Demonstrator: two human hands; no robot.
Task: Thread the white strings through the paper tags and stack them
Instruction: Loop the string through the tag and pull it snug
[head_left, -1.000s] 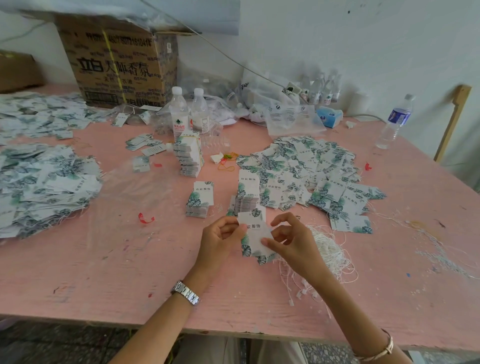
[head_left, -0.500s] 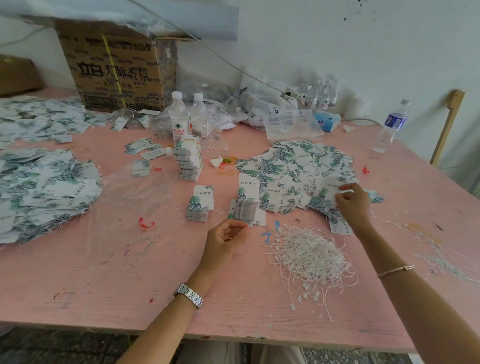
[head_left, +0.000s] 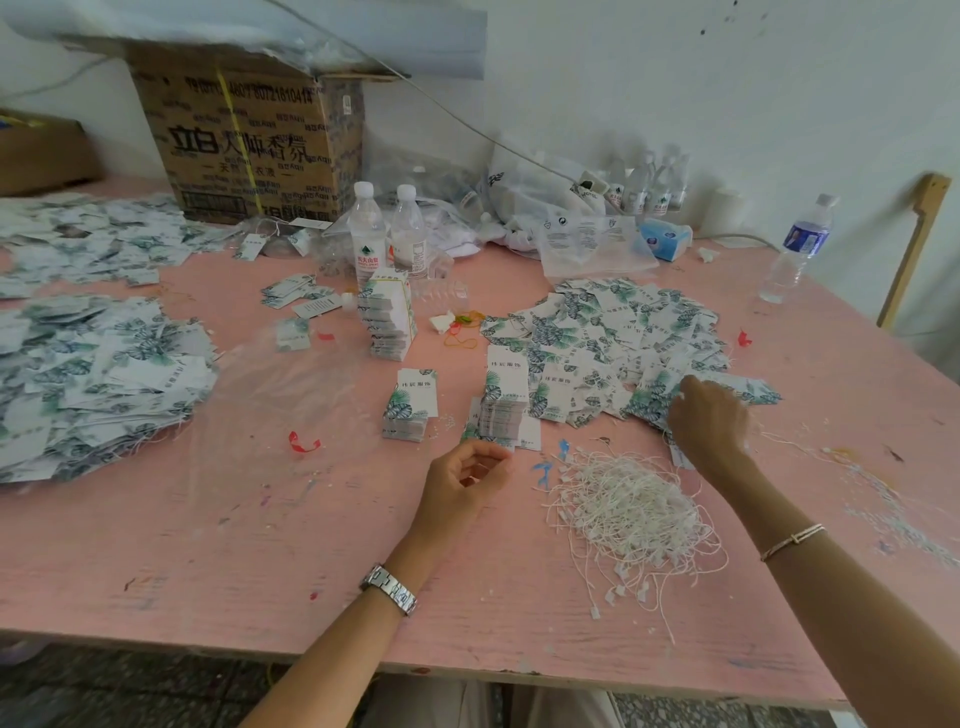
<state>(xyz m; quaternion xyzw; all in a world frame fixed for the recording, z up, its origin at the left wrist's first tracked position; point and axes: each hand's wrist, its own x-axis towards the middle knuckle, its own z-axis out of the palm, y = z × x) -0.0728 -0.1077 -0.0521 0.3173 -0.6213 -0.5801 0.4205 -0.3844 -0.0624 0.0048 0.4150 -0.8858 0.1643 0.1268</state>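
A tangled heap of white strings (head_left: 634, 514) lies on the pink table (head_left: 208, 545), right of centre near the front. Behind it spreads a wide scatter of leaf-printed paper tags (head_left: 613, 338). Two neat tag stacks (head_left: 506, 405) (head_left: 413, 405) stand at centre, and a taller stack (head_left: 389, 322) stands further back. My left hand (head_left: 467, 478) hovers in front of the stacks, fingers loosely curled and holding nothing. My right hand (head_left: 709, 421) reaches onto the scatter's near right edge and touches the tags; the back of the hand hides its fingertips.
Large heaps of strung tags (head_left: 93, 379) cover the left side. At the back stand a cardboard box (head_left: 249, 140), two water bottles (head_left: 366, 234) and plastic bags. Another bottle (head_left: 797, 249) stands at the far right. A clear plastic sheet (head_left: 270, 415) and a red scrap (head_left: 304, 441) lie left of centre.
One second ago both hands held tags together in front of the stacks. My right hand has since swung right onto the scattered tags, and my left hand is now empty.
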